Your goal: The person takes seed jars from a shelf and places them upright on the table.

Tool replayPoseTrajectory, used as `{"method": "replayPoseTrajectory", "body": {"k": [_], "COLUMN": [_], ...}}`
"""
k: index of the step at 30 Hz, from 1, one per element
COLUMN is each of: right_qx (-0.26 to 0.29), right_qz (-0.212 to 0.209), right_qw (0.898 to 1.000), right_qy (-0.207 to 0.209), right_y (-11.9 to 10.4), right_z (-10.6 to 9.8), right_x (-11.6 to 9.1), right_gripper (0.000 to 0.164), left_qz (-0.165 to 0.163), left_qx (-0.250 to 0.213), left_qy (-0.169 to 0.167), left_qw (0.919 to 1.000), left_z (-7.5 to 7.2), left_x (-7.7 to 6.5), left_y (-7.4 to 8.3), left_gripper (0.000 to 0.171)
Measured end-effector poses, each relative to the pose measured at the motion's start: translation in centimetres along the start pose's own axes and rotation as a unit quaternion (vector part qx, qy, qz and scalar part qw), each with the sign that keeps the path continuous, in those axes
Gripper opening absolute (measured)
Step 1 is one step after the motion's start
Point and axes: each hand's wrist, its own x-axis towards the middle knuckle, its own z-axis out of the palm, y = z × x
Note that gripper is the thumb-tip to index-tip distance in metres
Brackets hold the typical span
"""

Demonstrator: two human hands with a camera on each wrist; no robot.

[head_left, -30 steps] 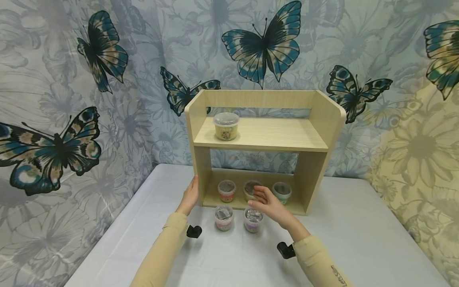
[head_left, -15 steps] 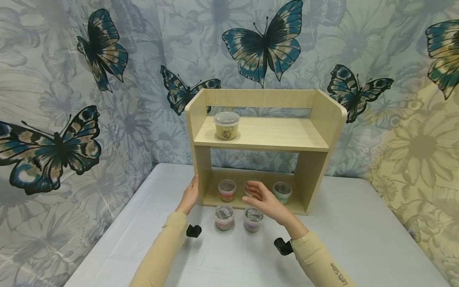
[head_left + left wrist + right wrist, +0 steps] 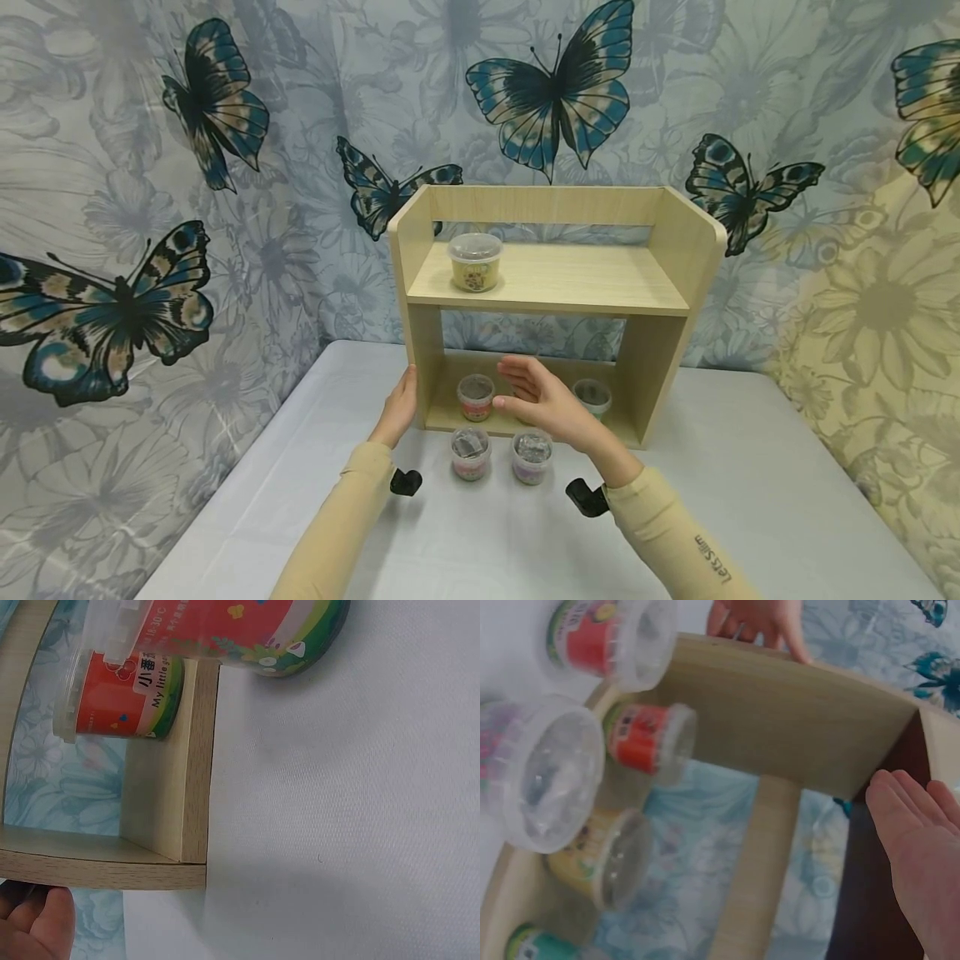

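Observation:
My left hand (image 3: 395,412) touches the outer left side of a two-tier wooden shelf (image 3: 585,279); in the left wrist view its fingers lie against the panel. My right hand (image 3: 551,404) hovers before the lower compartment, holding nothing, fingers extended and slightly bent. Behind it, hidden in the head view, a cup with a yellow label (image 3: 581,855) appears in the right wrist view. To its left stands a red-labelled lidded cup (image 3: 476,400), to its right a green one (image 3: 594,395), partly covered by the hand.
A larger yellow cup (image 3: 476,265) stands at the left of the upper tier. In front of the shelf, a pink cup (image 3: 470,458) and a purple cup (image 3: 531,462) sit on the white tablecloth (image 3: 480,542). Butterfly-patterned wall fabric (image 3: 555,100) hangs behind.
My right hand has moved left and slightly up across the lower compartment, covering the yellow cup in the head view. The left hand and the cups stay in place.

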Motion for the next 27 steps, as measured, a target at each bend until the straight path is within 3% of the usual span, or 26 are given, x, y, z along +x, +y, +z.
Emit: {"method": "replayPoseTrajectory", "body": {"k": [7, 13, 18, 27], "right_qx": [0.004, -0.004, -0.012, -0.024], "right_qz": [-0.013, -0.059, -0.068, -0.081], "right_qw": [1.0, 0.998, 0.997, 0.995], "right_qy": [0.018, 0.034, 0.04, 0.048], "right_y": [-3.1, -3.1, -3.8, -7.2], "right_z": [0.2, -0.1, -0.2, 0.2], "right_x": [0.3, 1.3, 1.8, 1.9], "right_gripper": [0.057, 0.056, 0.055, 0.053], "left_qz": [0.002, -0.002, 0.0, 0.0], "left_qx": [-0.002, -0.002, -0.009, -0.005], "left_qy": [0.007, 0.008, 0.011, 0.015], "left_qw": [1.0, 1.0, 0.9999, 0.9999], "left_z": [0.1, 0.1, 0.2, 0.2], "left_x": [0.0, -0.2, 0.0, -0.1], "left_y": [0.0, 0.1, -0.1, 0.0], "left_gripper": [0.085, 0.083, 0.083, 0.084]}}
